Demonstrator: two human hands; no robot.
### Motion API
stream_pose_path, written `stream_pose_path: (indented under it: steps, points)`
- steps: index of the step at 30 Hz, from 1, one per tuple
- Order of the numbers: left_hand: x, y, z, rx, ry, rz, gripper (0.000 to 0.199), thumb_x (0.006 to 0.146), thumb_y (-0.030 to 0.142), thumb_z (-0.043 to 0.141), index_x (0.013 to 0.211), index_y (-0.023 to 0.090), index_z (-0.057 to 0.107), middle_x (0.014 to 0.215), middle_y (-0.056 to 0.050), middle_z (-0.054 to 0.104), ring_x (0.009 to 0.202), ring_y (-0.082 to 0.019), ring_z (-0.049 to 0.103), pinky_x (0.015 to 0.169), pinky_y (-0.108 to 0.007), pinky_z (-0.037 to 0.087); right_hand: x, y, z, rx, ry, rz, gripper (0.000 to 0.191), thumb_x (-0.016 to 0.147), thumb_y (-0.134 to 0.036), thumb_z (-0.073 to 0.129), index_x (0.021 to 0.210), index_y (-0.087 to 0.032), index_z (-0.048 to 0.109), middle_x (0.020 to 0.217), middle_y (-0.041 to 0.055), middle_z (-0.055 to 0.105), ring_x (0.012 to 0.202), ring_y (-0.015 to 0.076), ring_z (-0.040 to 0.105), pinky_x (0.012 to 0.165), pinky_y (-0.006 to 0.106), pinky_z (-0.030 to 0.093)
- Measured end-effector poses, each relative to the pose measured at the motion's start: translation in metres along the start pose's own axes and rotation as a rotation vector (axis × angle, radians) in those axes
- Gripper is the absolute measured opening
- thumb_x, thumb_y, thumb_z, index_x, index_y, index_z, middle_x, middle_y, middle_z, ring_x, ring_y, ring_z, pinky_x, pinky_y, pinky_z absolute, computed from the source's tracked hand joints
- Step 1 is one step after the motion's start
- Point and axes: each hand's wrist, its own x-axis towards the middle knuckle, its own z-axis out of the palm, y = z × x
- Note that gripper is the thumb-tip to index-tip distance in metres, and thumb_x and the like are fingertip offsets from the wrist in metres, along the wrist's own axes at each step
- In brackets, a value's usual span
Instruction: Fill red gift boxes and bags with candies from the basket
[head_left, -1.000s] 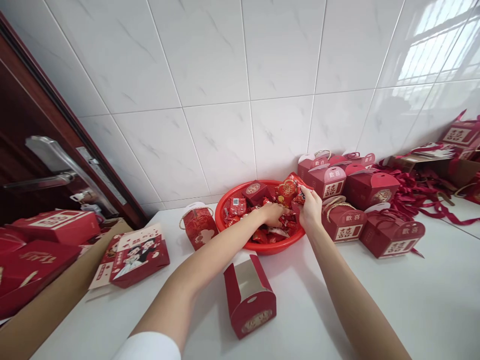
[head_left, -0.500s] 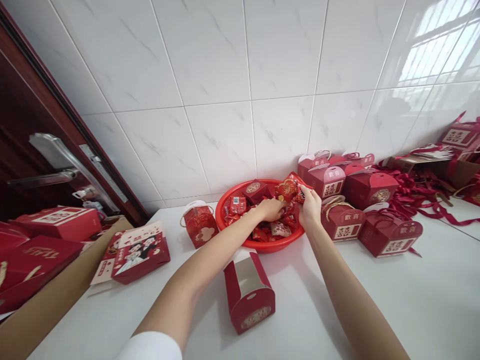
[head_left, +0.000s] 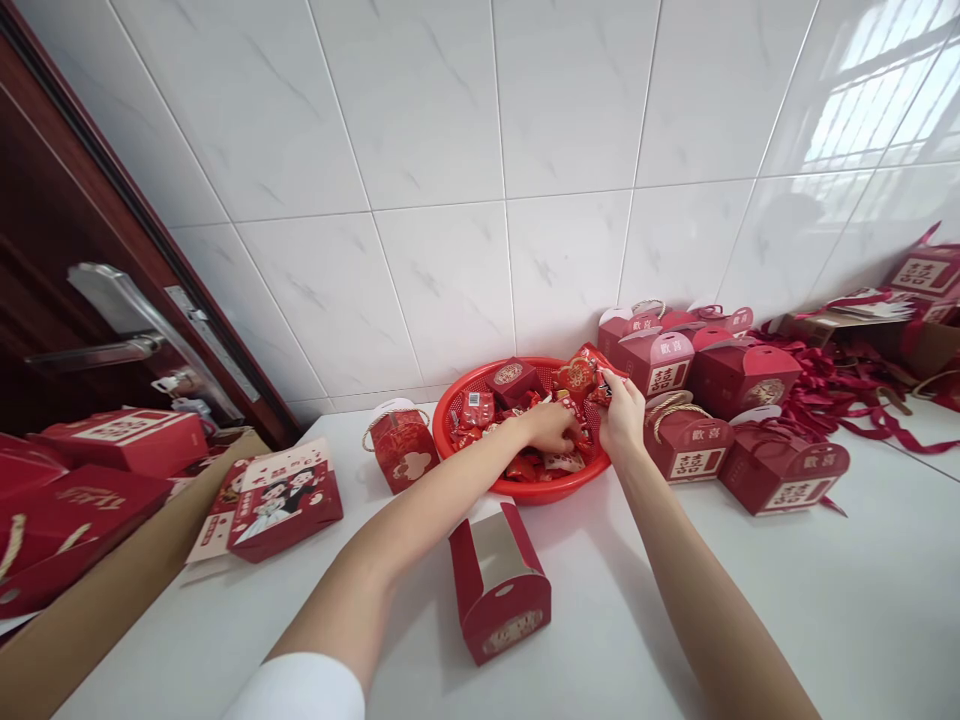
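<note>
In the head view, the left arm comes up from the lower edge out of a white sleeve, slightly bent at the elbow, and its forearm slants away and to the right across the near rim of a red basket. The left hand is palm down inside the basket, fingers bent into the wrapped sweets; whether they have closed on one I cannot tell. The right arm is bare and straighter, reaching from the lower right forward and to the left. The right hand stands at the basket's right side with thumb and fingers uppermost, grasping a red packet with a gold heart design, which leans over the right part of the basket. The basket sits on the white table near the tiled wall, its longer extent running left to right in this view. A small dark red box lies in it toward the back. Just in front of the basket, between the forearms, rests an open carton; its long axis runs from the basket toward the person, angled slightly rightward at the near end, and the end panel with the pale oval emblem faces the person.
</note>
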Motion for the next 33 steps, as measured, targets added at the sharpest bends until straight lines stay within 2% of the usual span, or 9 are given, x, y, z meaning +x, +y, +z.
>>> stream_pose_path:
  steps: [2,4,6,9,14,18,24,28,33]
  points:
    - [0.006,0.008,0.006,0.017,-0.028,-0.019,0.031,0.076,0.030,0.072,0.105,0.022,0.077,0.098,-0.009,0.077,0.096,-0.030,0.069,0.088,-0.037,0.049,-0.003,-0.003,0.002,-0.001,0.018,0.016,0.015,0.059,-0.027,0.073,0.063,-0.022,0.060,0.060,-0.0052,0.067,0.059,0.0129,0.063,0.054,0.023,0.052]
    - [0.013,0.015,0.011,0.040,-0.032,-0.048,0.039,0.072,0.033,0.076,0.109,0.021,0.075,0.106,-0.013,0.075,0.104,-0.034,0.067,0.097,-0.043,0.045,-0.005,-0.006,0.003,-0.010,0.032,0.029,0.013,0.059,-0.026,0.072,0.064,-0.021,0.062,0.059,-0.0053,0.066,0.057,0.0127,0.061,0.051,0.023,0.051]
    - [0.018,0.020,0.015,0.051,-0.038,-0.069,0.037,0.070,0.030,0.078,0.106,0.022,0.075,0.111,-0.013,0.074,0.112,-0.036,0.064,0.104,-0.047,0.040,-0.006,-0.007,0.003,-0.022,0.039,0.028,0.011,0.059,-0.026,0.072,0.065,-0.021,0.064,0.059,-0.0053,0.066,0.056,0.0125,0.061,0.050,0.023,0.050]
    - [0.020,0.022,0.015,0.032,-0.052,-0.082,0.025,0.069,0.024,0.077,0.094,0.022,0.076,0.104,-0.010,0.076,0.110,-0.034,0.065,0.105,-0.046,0.039,-0.005,-0.005,0.002,-0.025,0.032,0.017,0.012,0.059,-0.026,0.072,0.068,-0.020,0.067,0.063,-0.0043,0.069,0.058,0.0123,0.061,0.053,0.023,0.051]
    - [0.014,0.010,0.006,-0.067,-0.029,-0.128,0.020,0.071,0.018,0.072,0.090,0.019,0.076,0.094,-0.008,0.077,0.095,-0.028,0.069,0.087,-0.034,0.050,-0.003,-0.002,0.001,-0.002,0.005,-0.006,0.015,0.058,-0.029,0.074,0.069,-0.020,0.067,0.066,-0.0037,0.070,0.063,0.0137,0.064,0.058,0.024,0.053]
    - [0.006,-0.002,0.000,-0.205,-0.006,-0.133,0.012,0.073,0.014,0.068,0.081,0.017,0.076,0.084,-0.004,0.077,0.078,-0.018,0.069,0.071,-0.024,0.049,-0.005,-0.003,0.002,0.010,-0.001,0.003,0.016,0.058,-0.028,0.074,0.068,-0.019,0.065,0.063,-0.0042,0.069,0.061,0.0129,0.063,0.057,0.023,0.052]
    - [-0.001,-0.007,-0.003,-0.447,0.129,-0.124,0.013,0.067,0.007,0.070,0.073,0.016,0.076,0.076,-0.002,0.076,0.072,-0.017,0.068,0.070,-0.024,0.049,-0.005,-0.004,0.002,0.009,0.005,0.008,0.016,0.059,-0.027,0.073,0.070,-0.019,0.066,0.064,-0.0047,0.069,0.061,0.0126,0.064,0.056,0.023,0.052]
    - [-0.008,-0.013,-0.011,-0.663,0.299,-0.148,0.016,0.071,0.009,0.066,0.082,0.012,0.077,0.086,-0.005,0.078,0.080,-0.018,0.070,0.078,-0.026,0.052,-0.003,-0.002,0.001,0.020,-0.006,-0.001,0.016,0.060,-0.028,0.073,0.070,-0.019,0.065,0.065,-0.0041,0.069,0.062,0.0128,0.064,0.060,0.024,0.053]
    - [-0.033,-0.016,-0.014,-0.885,0.453,-0.201,0.018,0.078,0.017,0.065,0.091,0.010,0.074,0.085,-0.007,0.077,0.076,-0.016,0.070,0.075,-0.028,0.055,-0.004,-0.002,0.002,-0.004,-0.003,0.005,0.018,0.058,-0.029,0.074,0.069,-0.019,0.065,0.065,-0.0038,0.069,0.061,0.0129,0.063,0.056,0.024,0.052]
